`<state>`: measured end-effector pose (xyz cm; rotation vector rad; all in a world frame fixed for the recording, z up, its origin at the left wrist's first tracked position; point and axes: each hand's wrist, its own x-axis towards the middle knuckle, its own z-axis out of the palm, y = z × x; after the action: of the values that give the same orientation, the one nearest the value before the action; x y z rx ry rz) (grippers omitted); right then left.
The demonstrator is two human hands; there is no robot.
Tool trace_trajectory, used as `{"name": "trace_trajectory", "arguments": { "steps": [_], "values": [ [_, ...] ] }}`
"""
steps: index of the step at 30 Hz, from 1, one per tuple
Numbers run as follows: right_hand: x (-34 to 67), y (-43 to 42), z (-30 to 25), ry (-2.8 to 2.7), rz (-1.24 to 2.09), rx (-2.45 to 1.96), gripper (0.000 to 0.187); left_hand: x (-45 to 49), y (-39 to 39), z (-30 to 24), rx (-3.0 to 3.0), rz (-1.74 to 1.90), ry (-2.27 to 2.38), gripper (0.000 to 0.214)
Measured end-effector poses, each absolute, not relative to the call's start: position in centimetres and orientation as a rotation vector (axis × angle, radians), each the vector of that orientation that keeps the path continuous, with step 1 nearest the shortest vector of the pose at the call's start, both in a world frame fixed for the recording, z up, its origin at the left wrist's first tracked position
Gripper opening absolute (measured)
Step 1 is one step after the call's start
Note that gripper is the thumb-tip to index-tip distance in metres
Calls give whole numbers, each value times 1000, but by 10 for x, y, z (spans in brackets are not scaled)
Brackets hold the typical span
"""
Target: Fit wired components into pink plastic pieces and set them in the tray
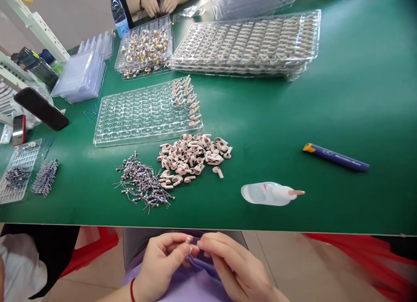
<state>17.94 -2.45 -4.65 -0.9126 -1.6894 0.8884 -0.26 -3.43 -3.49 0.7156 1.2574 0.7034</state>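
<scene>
Just below the table's front edge, my left hand pinches a small pale piece between thumb and fingers; it looks like an earbud shell, mostly hidden by the fingertips. My right hand meets it from the right, its thumb and fingertips closed together; what they hold, if anything, I cannot make out. On the table ahead lies a heap of beige earbud shells. Left of that heap is a pile of small wired parts. Behind stands a clear compartment tray with several shells at its right end.
A squeeze bottle lies at the right front, with a blue cutter knife beyond. Filled stacked trays and a water bottle stand behind. A phone leans at left. Another person's hands work across the table.
</scene>
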Motion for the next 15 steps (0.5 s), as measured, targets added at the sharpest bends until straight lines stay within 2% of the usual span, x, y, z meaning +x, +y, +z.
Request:
{"name": "trace_trajectory", "arguments": {
  "steps": [7,15],
  "values": [
    [170,-26,-60,-1869,578,-1060,17,0,-32,-43,521,732,1304,42],
    [166,-23,-57,-1967,441,-1133,23,4,-31,-51,513,760,1323,42]
  ]
}}
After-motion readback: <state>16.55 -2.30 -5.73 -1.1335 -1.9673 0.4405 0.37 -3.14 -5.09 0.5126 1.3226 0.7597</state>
